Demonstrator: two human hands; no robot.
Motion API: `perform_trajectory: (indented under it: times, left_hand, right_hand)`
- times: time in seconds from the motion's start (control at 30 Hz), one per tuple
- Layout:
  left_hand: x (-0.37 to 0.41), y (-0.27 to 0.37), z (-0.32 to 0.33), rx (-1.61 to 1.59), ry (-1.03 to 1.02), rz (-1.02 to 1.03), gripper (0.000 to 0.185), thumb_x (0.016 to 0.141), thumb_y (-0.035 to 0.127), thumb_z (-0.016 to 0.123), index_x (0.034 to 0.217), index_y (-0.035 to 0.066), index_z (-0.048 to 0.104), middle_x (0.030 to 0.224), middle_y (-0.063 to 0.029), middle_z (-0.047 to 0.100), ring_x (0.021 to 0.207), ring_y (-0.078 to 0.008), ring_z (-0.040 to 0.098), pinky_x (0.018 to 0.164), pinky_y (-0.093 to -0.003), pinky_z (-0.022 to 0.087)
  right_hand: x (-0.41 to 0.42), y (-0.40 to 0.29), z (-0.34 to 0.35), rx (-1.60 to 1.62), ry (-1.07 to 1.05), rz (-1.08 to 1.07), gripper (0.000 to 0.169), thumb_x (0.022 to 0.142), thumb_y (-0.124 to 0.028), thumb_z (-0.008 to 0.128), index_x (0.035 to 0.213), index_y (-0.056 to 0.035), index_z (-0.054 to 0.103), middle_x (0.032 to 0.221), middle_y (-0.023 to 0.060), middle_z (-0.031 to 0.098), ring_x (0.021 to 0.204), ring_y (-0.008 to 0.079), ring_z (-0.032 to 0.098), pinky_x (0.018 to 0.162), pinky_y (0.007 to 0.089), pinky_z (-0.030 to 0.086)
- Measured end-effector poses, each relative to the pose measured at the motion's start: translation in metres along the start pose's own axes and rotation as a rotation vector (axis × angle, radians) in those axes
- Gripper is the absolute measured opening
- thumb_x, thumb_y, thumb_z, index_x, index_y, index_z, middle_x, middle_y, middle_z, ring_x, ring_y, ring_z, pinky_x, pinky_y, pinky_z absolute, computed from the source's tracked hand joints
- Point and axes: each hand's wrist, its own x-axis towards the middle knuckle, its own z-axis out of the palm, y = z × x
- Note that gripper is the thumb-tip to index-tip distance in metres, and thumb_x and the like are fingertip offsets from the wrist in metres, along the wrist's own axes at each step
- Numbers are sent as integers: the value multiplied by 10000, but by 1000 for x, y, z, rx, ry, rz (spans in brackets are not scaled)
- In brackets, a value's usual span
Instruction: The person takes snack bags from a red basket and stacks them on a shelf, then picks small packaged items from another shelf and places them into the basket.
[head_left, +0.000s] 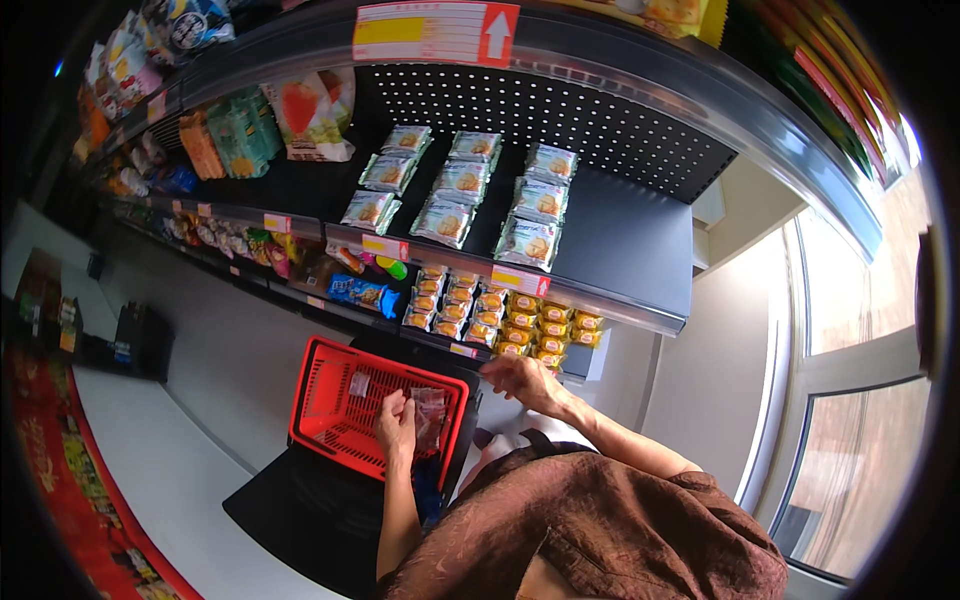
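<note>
My left hand (396, 426) hangs over a red plastic basket (309, 390), its fingers curled; whether it grips anything is unclear. Clear packets with reddish contents (429, 420) and a small white packet (358, 384) lie in the basket. To the right, my right hand (523, 384) is beside the lower shelf's front edge, fingers bent, with no object visible in it. Just above it are yellow-wrapped round snacks (517, 334) in rows. Small packaged cakes (450, 309) stand left of these. On the shelf above, pale green-and-white biscuit packets (531, 241) form three rows.
Shelf edges with price tags (520, 280) project above my hands. A blue snack bag (363, 294) lies on the lower shelf at left. The basket rests on a black surface (300, 510). A glazed door or window frame (806, 390) stands at right.
</note>
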Motion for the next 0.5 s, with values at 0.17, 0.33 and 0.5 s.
perform_trajectory:
  times: [0.17,0.33,0.5]
  left_hand:
    - [28,104,27,-275,-140,181,339,950,156,677,1271,66,614,1140,-151,696,1005,-230,678,860,-332,541]
    - [38,224,48,-210,-220,459,344,947,158,674,1274,68,621,1181,-115,678,936,-177,639,834,-323,532]
    - [61,283,80,-20,-67,786,449,900,167,715,1319,68,585,1219,-172,652,1124,-324,603,978,-406,465]
  right_hand:
    - [-2,-6,-29,77,177,20,234,956,-31,572,1182,-13,628,987,81,695,829,158,671,721,315,570]
    - [5,-33,-70,220,377,-43,207,1037,-101,526,1219,-19,578,1015,103,697,832,139,663,701,289,591]
    - [25,-52,-110,266,535,-129,292,1018,-91,561,1287,13,515,971,104,663,791,131,679,667,271,596]
